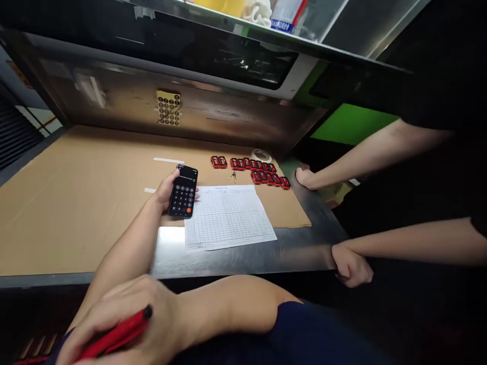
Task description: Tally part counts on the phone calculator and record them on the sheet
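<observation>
My left hand reaches out over the table and grips a black phone showing a calculator keypad, held upright at the left edge of a printed grid sheet. Close to the camera at the bottom left, my right hand is closed around a red pen with a black tip. This hand rests low, in front of the table edge, with its forearm crossing from the right. Beyond the sheet lie rows of several small red and black parts.
Brown cardboard covers most of the steel table. Small keys and a tape roll lie near the parts. Another person in black stands at the right, one hand on the table's right edge, the other gripping the front corner.
</observation>
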The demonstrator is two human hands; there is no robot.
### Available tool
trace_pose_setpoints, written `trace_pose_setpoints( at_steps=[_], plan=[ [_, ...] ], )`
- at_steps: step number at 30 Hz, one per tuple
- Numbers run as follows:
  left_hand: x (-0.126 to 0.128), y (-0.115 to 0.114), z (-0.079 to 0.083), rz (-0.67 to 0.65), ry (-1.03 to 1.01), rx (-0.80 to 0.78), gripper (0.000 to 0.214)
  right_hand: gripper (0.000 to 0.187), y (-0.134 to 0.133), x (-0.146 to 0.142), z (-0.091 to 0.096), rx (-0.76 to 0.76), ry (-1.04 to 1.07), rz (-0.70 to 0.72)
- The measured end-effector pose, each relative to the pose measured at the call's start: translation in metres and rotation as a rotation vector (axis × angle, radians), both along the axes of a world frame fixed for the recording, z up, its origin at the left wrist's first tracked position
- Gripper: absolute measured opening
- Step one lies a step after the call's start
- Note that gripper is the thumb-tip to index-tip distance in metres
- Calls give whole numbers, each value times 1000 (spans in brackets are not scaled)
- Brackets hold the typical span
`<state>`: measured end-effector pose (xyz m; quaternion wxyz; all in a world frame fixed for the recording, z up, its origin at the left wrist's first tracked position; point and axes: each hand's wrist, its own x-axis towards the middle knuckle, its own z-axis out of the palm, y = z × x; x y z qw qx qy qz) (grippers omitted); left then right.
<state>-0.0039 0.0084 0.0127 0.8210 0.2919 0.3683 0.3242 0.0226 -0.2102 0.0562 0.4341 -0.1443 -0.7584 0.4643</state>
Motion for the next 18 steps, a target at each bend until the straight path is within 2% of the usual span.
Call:
trace_pose_setpoints(
  at_steps=[1, 2, 4, 5, 6, 7, 9, 10, 12, 14, 18],
  plan=[
    [0, 0, 0, 6, 0, 0, 70, 34, 2, 13, 8, -11, 106, 1],
    [1, 0, -1, 11, -5, 0, 71, 32, 6, 30, 16, -12, 170, -93],
    [2, 2, -2, 16, -20, -5, 72, 24, 19, 71, 28, 117, 244, -96],
    [2, 3, -2, 14, -25, -8, 72, 24, 29, 93, 29, 128, 233, -167],
    [3, 3, -2, 12, -26, -12, 73, 25, 43, 114, 28, 77, 253, -323],
    [3, 4, -2, 11, -22, -15, 73, 26, 58, 133, 22, -31, 232, -467],
    [3, 4, -2, 13, -9, -15, 74, 37, 91, 163, 3, -400, 311, -780],
    [3, 4, -2, 15, -9, -11, 74, 45, 107, 173, -10, -584, 338, -878],
    [2, 4, -2, 18, -18, -3, 75, 54, 131, 187, -34, -686, 340, -932],
    [2, 3, -3, 16, -27, 1, 74, 54, 142, 193, -52, -743, 319, -920],
    [1, 3, -3, 15, -23, -7, 74, 48, 138, 195, -65, -792, 227, -853]
  ],
)
